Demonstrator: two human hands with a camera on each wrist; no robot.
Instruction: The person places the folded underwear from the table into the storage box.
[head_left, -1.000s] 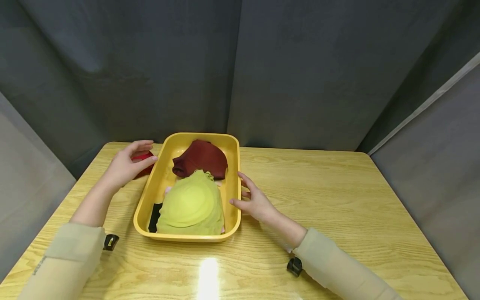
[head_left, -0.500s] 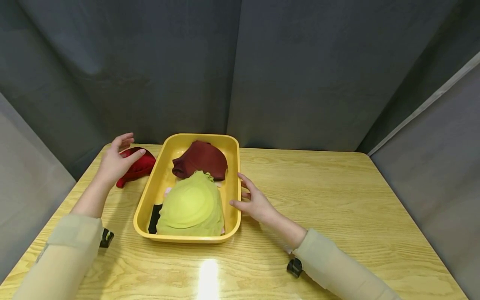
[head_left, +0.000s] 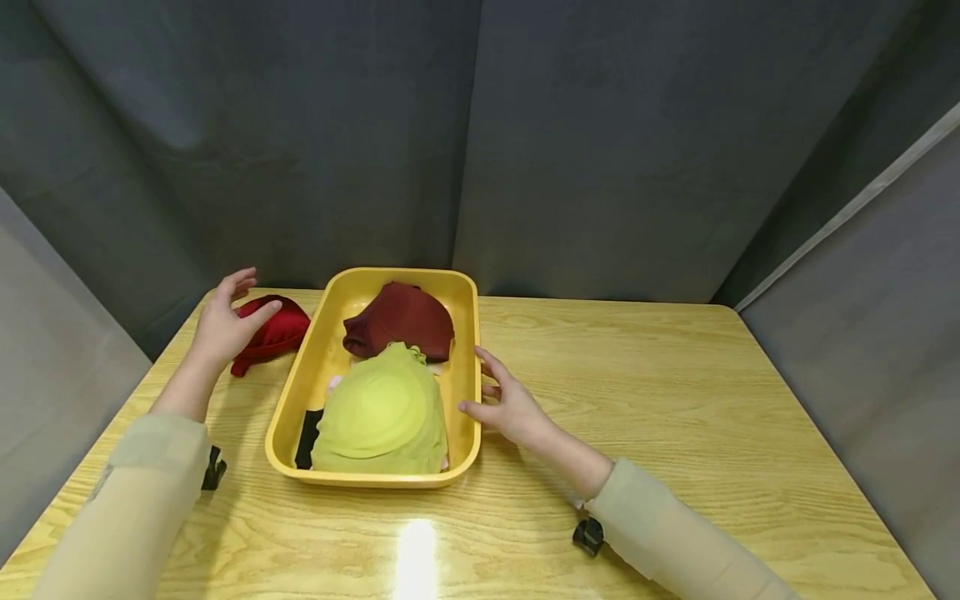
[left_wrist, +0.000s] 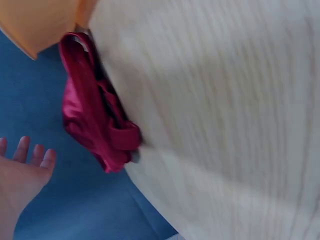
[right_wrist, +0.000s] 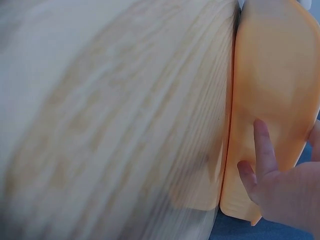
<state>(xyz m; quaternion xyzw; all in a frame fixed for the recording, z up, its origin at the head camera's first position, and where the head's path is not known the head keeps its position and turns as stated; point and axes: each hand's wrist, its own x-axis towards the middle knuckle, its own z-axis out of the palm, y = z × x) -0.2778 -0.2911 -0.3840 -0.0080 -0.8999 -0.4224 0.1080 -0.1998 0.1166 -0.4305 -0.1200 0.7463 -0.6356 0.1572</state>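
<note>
Beside the tray's left wall lies a folded red satin bra [head_left: 281, 327] on the table; its band and straps show in the left wrist view. My left hand [head_left: 222, 325] hovers over its left side with fingers spread and nothing held. In the left wrist view the fingers are apart from the bra. My right hand [head_left: 513, 406] holds the yellow tray [head_left: 477, 379] at its right wall, thumb over the rim and fingers against the outside. Inside the tray, a folded maroon bra [head_left: 405, 321] lies at the back, and a folded yellow-green bra [head_left: 382, 417] in front.
A black piece of cloth [head_left: 308, 439] lies in the tray's front left corner, and bits of pink show beside the yellow-green bra. Wooden tabletop [head_left: 637, 392] extends right of the tray. Grey curtains [head_left: 600, 150] hang behind the table and at both sides.
My left hand has moved left and away from the tray, leaving the red bra more fully in sight. The right hand and the things in the tray have stayed put.
</note>
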